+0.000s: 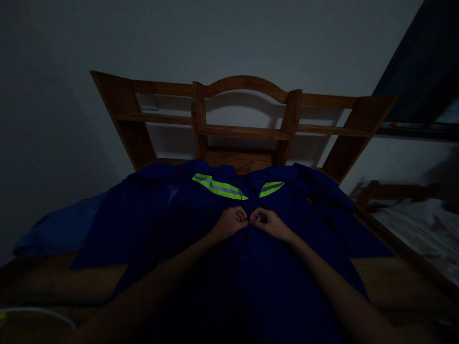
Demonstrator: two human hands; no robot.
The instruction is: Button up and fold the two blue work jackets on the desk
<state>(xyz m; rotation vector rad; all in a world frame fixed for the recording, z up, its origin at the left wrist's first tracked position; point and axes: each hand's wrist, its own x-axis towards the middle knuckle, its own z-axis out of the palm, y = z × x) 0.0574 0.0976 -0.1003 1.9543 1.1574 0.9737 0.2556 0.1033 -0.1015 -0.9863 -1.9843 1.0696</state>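
A dark blue work shirt with yellow-green and grey reflective stripes lies spread flat on a wooden bed surface, collar toward the headboard. My left hand and my right hand meet at the shirt's front opening, just below the collar. Both hands are closed, pinching the fabric edges there. What sits between the fingertips is too small and dark to make out.
A wooden headboard with shelves stands against the pale wall behind the shirt. A blue cloth lies at the left. A second bed with a light patterned sheet is at the right. A white cable curves at the lower left.
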